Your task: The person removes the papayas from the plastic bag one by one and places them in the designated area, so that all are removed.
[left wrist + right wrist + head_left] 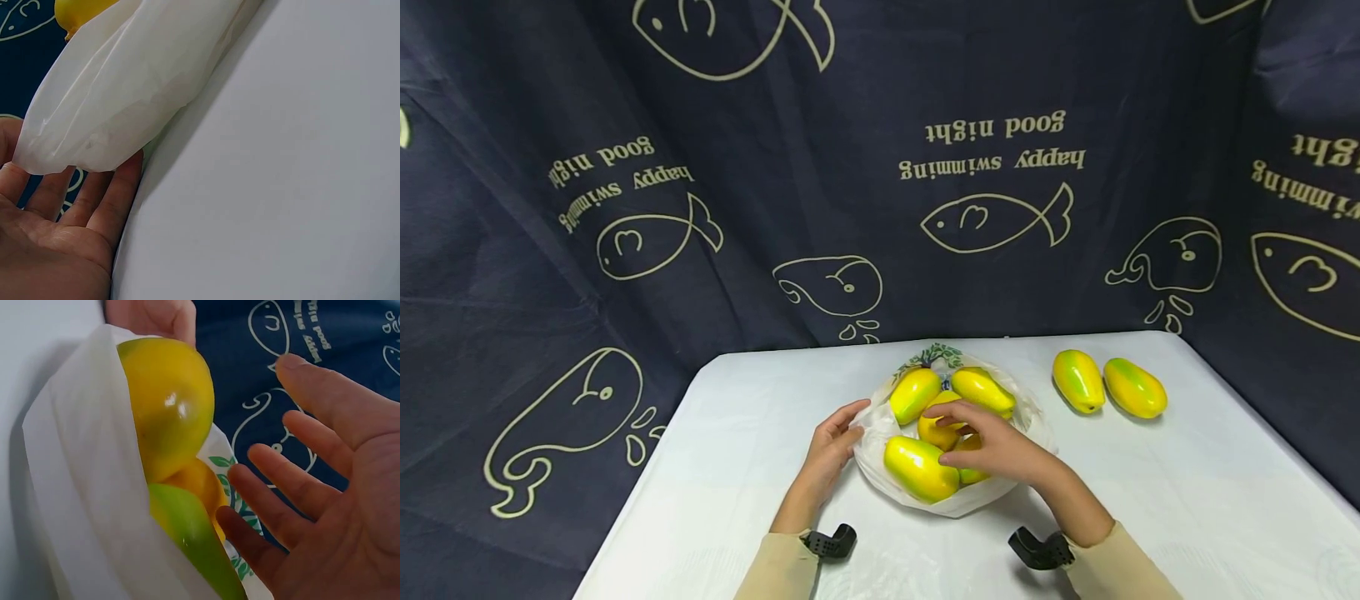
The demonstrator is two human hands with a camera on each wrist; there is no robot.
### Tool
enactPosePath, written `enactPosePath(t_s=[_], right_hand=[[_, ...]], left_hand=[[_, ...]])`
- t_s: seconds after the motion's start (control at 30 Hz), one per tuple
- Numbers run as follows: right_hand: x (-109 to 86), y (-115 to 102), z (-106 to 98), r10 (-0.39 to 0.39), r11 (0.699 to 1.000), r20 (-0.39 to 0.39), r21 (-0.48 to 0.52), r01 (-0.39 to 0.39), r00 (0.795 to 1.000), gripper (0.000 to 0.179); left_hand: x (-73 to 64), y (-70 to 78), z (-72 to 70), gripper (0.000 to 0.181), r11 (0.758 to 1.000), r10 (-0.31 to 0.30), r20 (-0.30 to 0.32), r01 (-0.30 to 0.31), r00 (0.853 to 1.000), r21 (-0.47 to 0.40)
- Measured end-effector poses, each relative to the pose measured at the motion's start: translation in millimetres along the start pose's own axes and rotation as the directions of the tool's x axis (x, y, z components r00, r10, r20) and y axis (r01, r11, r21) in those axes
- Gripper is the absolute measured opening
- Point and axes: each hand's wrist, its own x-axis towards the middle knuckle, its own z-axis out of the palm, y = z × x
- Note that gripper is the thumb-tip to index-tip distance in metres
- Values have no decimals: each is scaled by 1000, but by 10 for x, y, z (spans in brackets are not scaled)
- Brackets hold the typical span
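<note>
A white plastic bag (880, 462) with a green tree print lies open on the table, holding several glossy yellow-green, papaya-like fruits (921, 469). My left hand (830, 450) is at the bag's left edge, and its fingers touch the plastic in the left wrist view. Above the bag's opening is my right hand (1000, 446), fingers spread and loosely bent. In the right wrist view that hand (312, 481) has nothing in its grasp; the fruits (169, 412) sit beside it. Part of the fruit under the right hand is hidden in the head view.
Two more such fruits, a left one (1078, 381) and a right one (1135, 388), lie side by side at the table's back right. A white cover lies over the table (715, 433). Behind it hangs a dark blue cloth (820, 167) with fish and whale drawings.
</note>
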Motion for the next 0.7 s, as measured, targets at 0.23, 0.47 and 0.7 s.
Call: enactPosePath(t_s=[0.23,0.47,0.7], right_hand=[[96,-16,59,8,999,81,-51,-3,997,59],[174,-85,113,52,997,174,-63,-41,983,66],[222,-98,162,72,990,244,-132,-40,967,65]], left_hand=[[-9,6,6,44,1000,-2,-3,2,1000,5],[1,3,1,44,1000,-12,-2,12,1000,-9],[8,-6,-4,45,1000,1,12,-1,1000,-20]])
